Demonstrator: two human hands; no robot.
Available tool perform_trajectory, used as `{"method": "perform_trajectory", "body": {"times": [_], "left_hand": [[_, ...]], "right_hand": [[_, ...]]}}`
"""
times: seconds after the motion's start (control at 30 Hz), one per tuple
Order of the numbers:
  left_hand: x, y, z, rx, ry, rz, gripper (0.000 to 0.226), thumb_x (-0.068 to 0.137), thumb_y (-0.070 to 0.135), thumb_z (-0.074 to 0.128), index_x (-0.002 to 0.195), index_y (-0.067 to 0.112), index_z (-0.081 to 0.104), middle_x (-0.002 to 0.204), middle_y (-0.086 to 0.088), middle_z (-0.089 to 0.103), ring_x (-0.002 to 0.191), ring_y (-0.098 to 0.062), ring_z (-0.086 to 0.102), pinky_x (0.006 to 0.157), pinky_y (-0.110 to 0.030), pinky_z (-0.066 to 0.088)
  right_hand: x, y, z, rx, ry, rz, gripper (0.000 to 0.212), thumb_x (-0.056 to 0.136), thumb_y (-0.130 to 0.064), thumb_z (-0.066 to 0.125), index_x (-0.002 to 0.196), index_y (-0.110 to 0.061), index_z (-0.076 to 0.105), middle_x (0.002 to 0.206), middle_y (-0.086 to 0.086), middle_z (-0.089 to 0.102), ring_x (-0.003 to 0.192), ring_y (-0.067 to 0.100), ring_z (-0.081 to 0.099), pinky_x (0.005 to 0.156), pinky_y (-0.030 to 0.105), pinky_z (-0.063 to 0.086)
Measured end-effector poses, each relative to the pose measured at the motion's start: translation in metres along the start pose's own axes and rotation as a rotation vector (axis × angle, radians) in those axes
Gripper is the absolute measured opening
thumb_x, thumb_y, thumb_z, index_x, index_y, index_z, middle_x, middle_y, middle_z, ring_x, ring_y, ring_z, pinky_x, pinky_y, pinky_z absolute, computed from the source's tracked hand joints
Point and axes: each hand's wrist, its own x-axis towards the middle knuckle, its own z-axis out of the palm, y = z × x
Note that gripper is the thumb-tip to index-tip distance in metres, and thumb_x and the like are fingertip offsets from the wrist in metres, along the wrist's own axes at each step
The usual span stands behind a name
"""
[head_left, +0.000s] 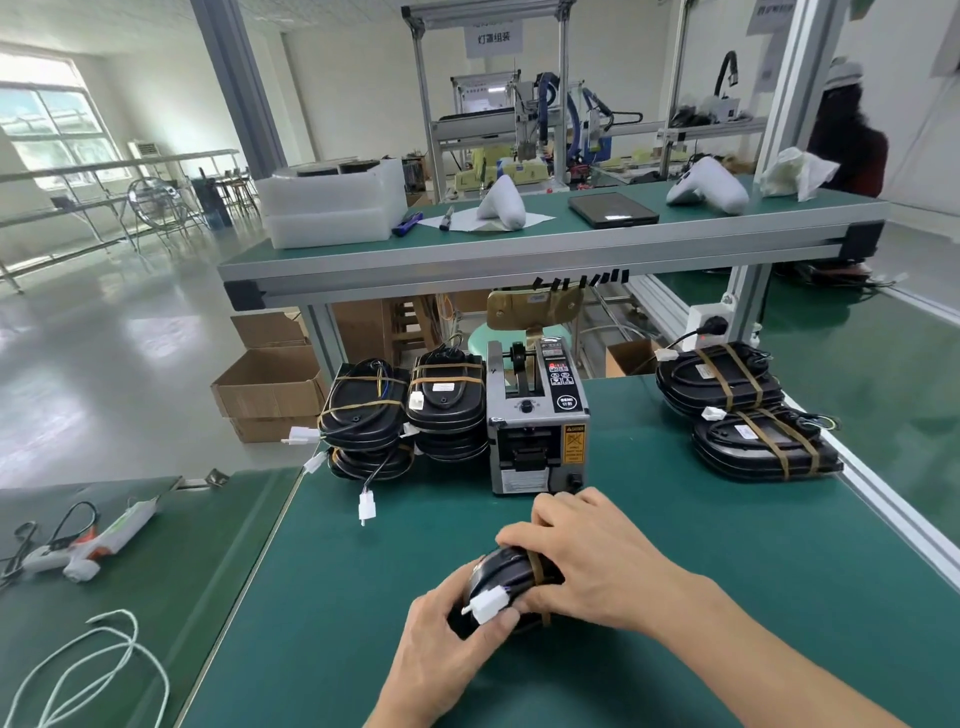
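A black oval unit (506, 571) bound with a brown tape band lies on the green mat (675, 597) near the front. My left hand (447, 639) grips its near end, the thumb beside a white plug connector (491, 605). My right hand (576, 556) lies over the top of the unit, fingers curled round its far side. Much of the unit is hidden under both hands.
A grey tape dispenser machine (537, 431) stands just behind the hands. Stacks of taped black units sit to its left (405, 415) and at the right (748, 410). A glue gun (98, 545) and white cable (93, 670) lie on the left table. A shelf (519, 249) spans overhead; a person (847, 135) stands at the far right.
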Motion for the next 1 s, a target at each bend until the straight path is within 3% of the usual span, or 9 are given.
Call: {"method": "perform_trajectory", "body": {"times": [0.13, 0.23, 0.3, 0.37, 0.43, 0.47, 0.57, 0.73, 1.0], "left_hand": [[0.000, -0.002, 0.001, -0.008, -0.003, 0.006, 0.047, 0.087, 0.063, 0.075, 0.131, 0.048, 0.068, 0.112, 0.005, 0.080, 0.101, -0.018, 0.075, 0.088, -0.030, 0.058], [0.000, -0.005, 0.001, 0.000, 0.002, -0.005, 0.047, 0.087, 0.064, 0.076, 0.130, 0.044, 0.070, 0.111, 0.004, 0.080, 0.101, -0.019, 0.075, 0.090, -0.036, 0.059], [0.000, -0.005, 0.001, 0.007, -0.003, -0.013, 0.047, 0.087, 0.061, 0.077, 0.130, 0.043, 0.071, 0.110, 0.004, 0.080, 0.100, -0.017, 0.075, 0.090, -0.033, 0.058], [-0.001, -0.003, 0.001, 0.004, -0.001, -0.015, 0.051, 0.085, 0.067, 0.077, 0.129, 0.042, 0.072, 0.109, 0.005, 0.080, 0.100, -0.015, 0.075, 0.088, -0.026, 0.057], [-0.001, -0.001, 0.002, -0.010, 0.010, -0.020, 0.055, 0.081, 0.073, 0.076, 0.128, 0.045, 0.072, 0.110, 0.006, 0.081, 0.101, -0.012, 0.075, 0.088, -0.022, 0.056], [-0.001, 0.000, 0.002, -0.018, 0.017, -0.019, 0.056, 0.079, 0.075, 0.076, 0.127, 0.047, 0.072, 0.111, 0.007, 0.081, 0.103, -0.011, 0.075, 0.089, -0.021, 0.055], [0.000, 0.001, 0.002, -0.041, 0.029, -0.012, 0.058, 0.075, 0.081, 0.075, 0.125, 0.051, 0.073, 0.109, 0.008, 0.081, 0.103, -0.011, 0.075, 0.091, -0.024, 0.056], [-0.001, -0.001, 0.001, -0.032, 0.027, -0.022, 0.058, 0.076, 0.081, 0.074, 0.124, 0.050, 0.074, 0.104, 0.006, 0.081, 0.098, -0.016, 0.075, 0.089, -0.028, 0.056], [0.000, -0.003, 0.000, 0.003, -0.002, -0.019, 0.052, 0.085, 0.071, 0.075, 0.128, 0.043, 0.073, 0.101, 0.006, 0.080, 0.092, -0.014, 0.073, 0.083, -0.025, 0.055]], "right_hand": [[-0.007, 0.005, -0.006, 0.106, -0.065, 0.002, 0.074, 0.079, -0.081, 0.048, 0.145, -0.047, 0.043, 0.108, -0.015, 0.047, 0.106, 0.008, 0.048, 0.104, 0.028, 0.031], [-0.003, 0.005, -0.020, 0.485, -0.089, 0.114, 0.066, 0.083, -0.073, 0.058, 0.144, -0.050, 0.048, 0.113, -0.029, 0.057, 0.114, -0.008, 0.053, 0.101, 0.016, 0.037], [0.011, 0.007, -0.028, 0.684, 0.058, 0.260, 0.037, 0.089, -0.055, 0.063, 0.124, -0.046, 0.064, 0.106, -0.031, 0.066, 0.103, -0.011, 0.061, 0.085, 0.010, 0.044], [0.030, 0.010, -0.029, 0.799, 0.216, 0.452, 0.009, 0.092, -0.035, 0.064, 0.094, -0.035, 0.073, 0.089, -0.017, 0.074, 0.085, -0.003, 0.069, 0.073, 0.013, 0.050], [0.050, 0.015, -0.025, 0.965, 0.260, 0.681, 0.020, 0.094, -0.021, 0.061, 0.082, -0.018, 0.076, 0.081, 0.001, 0.078, 0.077, 0.015, 0.075, 0.067, 0.029, 0.056], [0.060, 0.018, -0.023, 1.033, 0.256, 0.775, 0.021, 0.094, -0.016, 0.060, 0.084, -0.010, 0.077, 0.084, 0.010, 0.078, 0.074, 0.023, 0.074, 0.065, 0.033, 0.056], [0.083, 0.028, -0.022, 1.167, 0.251, 0.964, 0.016, 0.095, -0.008, 0.062, 0.098, 0.003, 0.072, 0.090, 0.019, 0.074, 0.066, 0.024, 0.065, 0.058, 0.031, 0.053], [0.105, 0.037, -0.025, 1.228, 0.140, 1.061, 0.020, 0.100, -0.008, 0.058, 0.119, 0.000, 0.058, 0.095, 0.020, 0.066, 0.062, 0.023, 0.061, 0.047, 0.026, 0.053], [0.113, 0.043, -0.004, 1.429, 0.256, 1.202, 0.014, 0.098, 0.001, 0.060, 0.112, 0.004, 0.061, 0.087, 0.021, 0.067, 0.066, 0.027, 0.067, 0.051, 0.034, 0.055]]}}
